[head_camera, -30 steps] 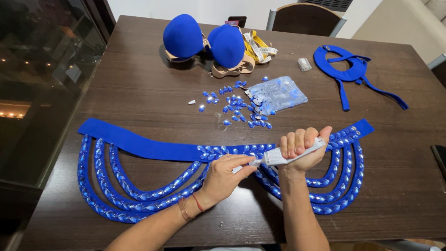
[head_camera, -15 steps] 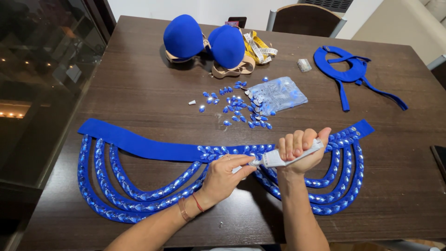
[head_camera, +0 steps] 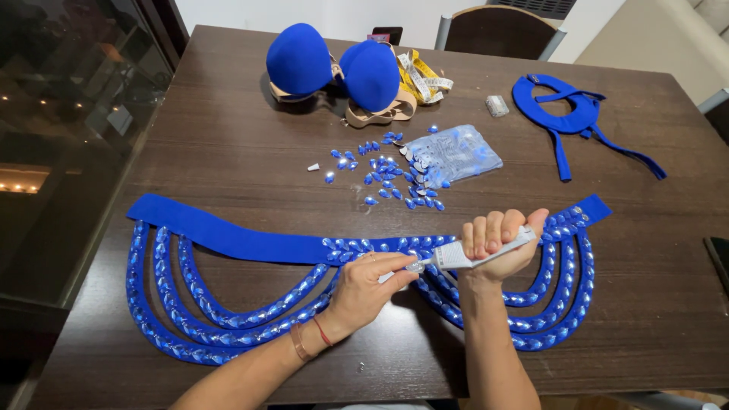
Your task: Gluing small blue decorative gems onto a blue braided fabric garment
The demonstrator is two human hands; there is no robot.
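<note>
1. Right hand (head_camera: 497, 244): fingers curled tight around a small grey-white glue tube (head_camera: 465, 253), held nearly level with its nozzle toward the left; the palm side is hidden.
2. Left hand (head_camera: 370, 285): thumb and fingertips pressed together at the tube's nozzle, pinching something too small to make out, possibly a gem or a cap; the hand covers part of the belt beneath it.
3. Blue belt (head_camera: 243, 241): a fabric band lying flat along the near half of the desk (head_camera: 228, 137), with looped strands of gem trim hanging toward the viewer. Both hands rest over its middle right portion, so the strands there are hidden.
4. Loose blue gems (head_camera: 383, 178): scattered beyond the belt, just beside a clear plastic bag (head_camera: 454, 154) of more gems.
5. Far edge: two blue padded cups (head_camera: 334, 67), a yellow measuring tape (head_camera: 421, 76) partly tucked behind them, and a blue strap piece (head_camera: 566, 114) to the right.
6. A dark flat object (head_camera: 720, 258) is cut off by the right border.
</note>
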